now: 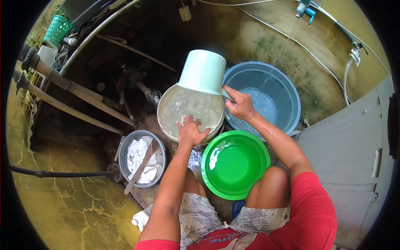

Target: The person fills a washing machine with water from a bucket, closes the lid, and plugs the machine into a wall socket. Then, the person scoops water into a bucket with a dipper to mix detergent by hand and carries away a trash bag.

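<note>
My right hand (241, 104) grips the handle of a pale mint water dipper (203, 71), which is tipped over with its mouth facing down above a whitish bucket (163, 127). Cloudy, rippling water fills much of that bucket. My left hand (192, 132) reaches over the bucket's near side, fingers spread, with the fingertips at the water. Close below sits a bright green basin (235, 189) between my knees. Behind my right hand a large blue tub (293, 100) holds water, with a thin stream falling into it.
A grey pail (121, 160) at left holds white cloths and a long wooden paddle (143, 164). The tap (303, 10) is on the wall above the blue tub. Pipes (79, 89) run along the left; a grey plastic panel (350, 154) stands at right. A white bottle (141, 217) lies near my left arm.
</note>
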`<act>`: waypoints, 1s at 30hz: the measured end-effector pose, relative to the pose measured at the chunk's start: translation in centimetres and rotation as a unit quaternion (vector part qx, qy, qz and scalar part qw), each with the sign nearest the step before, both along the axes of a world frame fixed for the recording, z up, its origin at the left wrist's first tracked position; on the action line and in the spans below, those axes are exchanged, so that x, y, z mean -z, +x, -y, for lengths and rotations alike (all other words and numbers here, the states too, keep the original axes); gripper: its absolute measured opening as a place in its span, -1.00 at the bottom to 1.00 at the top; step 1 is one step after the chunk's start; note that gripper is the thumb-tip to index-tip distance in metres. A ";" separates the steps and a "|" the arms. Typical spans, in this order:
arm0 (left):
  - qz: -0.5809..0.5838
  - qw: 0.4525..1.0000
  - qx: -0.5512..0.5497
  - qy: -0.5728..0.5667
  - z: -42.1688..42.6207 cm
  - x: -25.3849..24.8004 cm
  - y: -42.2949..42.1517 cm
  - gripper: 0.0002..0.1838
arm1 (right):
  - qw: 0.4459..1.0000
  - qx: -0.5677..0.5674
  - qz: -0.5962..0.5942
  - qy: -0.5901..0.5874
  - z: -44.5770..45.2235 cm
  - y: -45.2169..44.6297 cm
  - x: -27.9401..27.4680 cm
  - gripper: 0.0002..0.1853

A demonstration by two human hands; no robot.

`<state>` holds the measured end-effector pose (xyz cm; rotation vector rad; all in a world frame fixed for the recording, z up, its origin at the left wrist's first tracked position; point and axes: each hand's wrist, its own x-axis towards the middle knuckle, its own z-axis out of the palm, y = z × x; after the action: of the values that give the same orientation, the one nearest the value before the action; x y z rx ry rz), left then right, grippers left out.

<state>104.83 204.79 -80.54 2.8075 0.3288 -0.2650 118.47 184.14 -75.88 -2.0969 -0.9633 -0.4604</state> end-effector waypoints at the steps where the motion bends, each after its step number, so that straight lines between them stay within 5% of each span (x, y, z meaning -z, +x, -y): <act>1: -0.002 1.000 0.003 0.000 -0.1 0.1 0.0 -0.29 | 1.000 0.000 0.008 -0.003 0.3 0.2 -0.2 -0.47; 6: -0.009 1.000 0.007 -0.012 0.1 0.1 0.1 -0.31 | 0.996 0.087 0.019 0.024 3.9 4.0 3.6 -0.43; 8: -0.007 1.000 0.010 -0.008 0.2 0.4 0.2 -0.31 | 0.976 0.193 -0.073 -0.062 7.4 6.7 7.5 -0.44; 11: -0.003 1.000 0.015 -0.003 0.1 0.5 0.3 -0.29 | 0.889 0.315 -0.230 -0.238 13.1 10.0 15.2 -0.42; 13: 0.013 1.000 0.014 -0.001 0.0 0.8 0.4 -0.28 | 0.776 0.364 -0.381 -0.347 15.7 11.7 20.3 -0.41; 15: 0.023 1.000 0.017 -0.010 0.1 0.6 0.5 -0.24 | 0.751 0.361 -0.465 -0.298 14.9 9.8 21.6 -0.49; 17: 0.044 0.999 0.026 -0.003 0.1 0.6 0.4 -0.22 | 0.768 0.299 -0.481 -0.298 12.8 7.7 22.1 -0.56; 19: 0.071 0.997 0.034 0.015 0.1 0.6 0.3 -0.17 | 0.837 0.247 -0.416 -0.254 12.5 8.1 30.8 -0.71; 22: 0.094 0.995 0.029 0.015 0.2 0.4 -0.1 -0.09 | 0.651 0.158 -0.741 0.038 11.3 7.3 25.7 -0.85; 25: 0.099 0.995 0.023 0.010 0.4 0.3 -0.1 -0.03 | 0.587 0.180 -0.758 0.220 9.3 4.1 18.9 -0.91; 30: 0.104 0.994 0.020 0.019 0.6 0.0 -0.4 0.04 | 0.647 0.199 -0.673 0.299 5.1 -1.3 8.9 -0.89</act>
<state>104.40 204.19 -80.50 2.8480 0.2314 0.0259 117.13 179.05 -84.80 -1.3610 0.5133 0.5478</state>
